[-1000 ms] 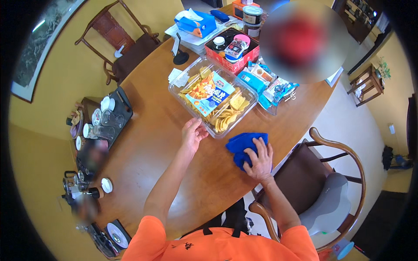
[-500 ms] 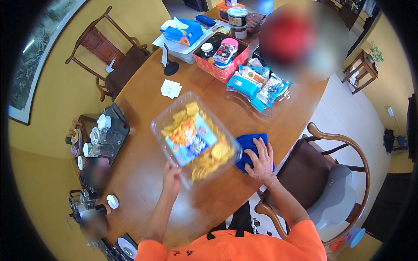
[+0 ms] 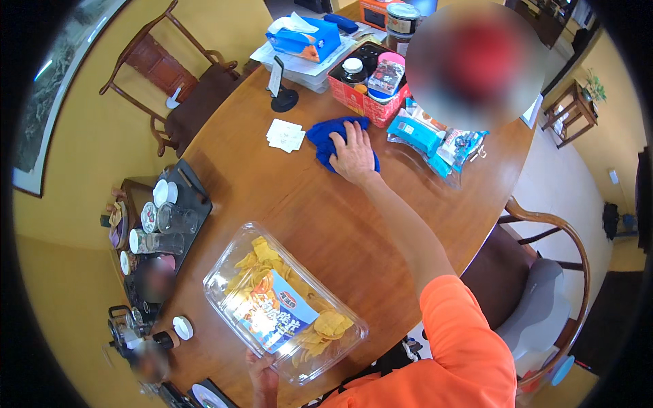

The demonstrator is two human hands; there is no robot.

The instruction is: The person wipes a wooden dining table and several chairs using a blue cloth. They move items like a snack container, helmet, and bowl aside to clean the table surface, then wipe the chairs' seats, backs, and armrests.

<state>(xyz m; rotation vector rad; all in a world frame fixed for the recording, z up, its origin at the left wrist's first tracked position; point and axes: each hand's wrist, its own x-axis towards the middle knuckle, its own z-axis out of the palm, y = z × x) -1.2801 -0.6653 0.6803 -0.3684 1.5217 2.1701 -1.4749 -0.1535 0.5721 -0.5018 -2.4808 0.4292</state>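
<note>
My left hand [image 3: 261, 370] grips the near edge of a clear plastic box of chips [image 3: 286, 306], which has a blue and orange label on its lid. Yellow chips show through the plastic, and the box is tilted. Farther out, my right hand [image 3: 355, 153] presses a crumpled blue cloth [image 3: 328, 141] onto the wooden table [image 3: 272, 194], its fingers spread over the cloth. Just left of the cloth lie several small white cards [image 3: 286, 135]. To its right is a clear tray with blue and white snack packets [image 3: 435, 141].
Behind the cloth stand a red box of jars [image 3: 364, 102], a black phone stand [image 3: 283, 100] and a blue tissue box [image 3: 304, 42]. A dark tray of glasses and cups [image 3: 180, 204] lines the left edge. One chair [image 3: 503, 279] is at the right, another [image 3: 197, 95] at the far left.
My right hand has slid the blue cloth away from me and leftward, up beside the white cards. My left hand has drawn the chip box nearer to me.
</note>
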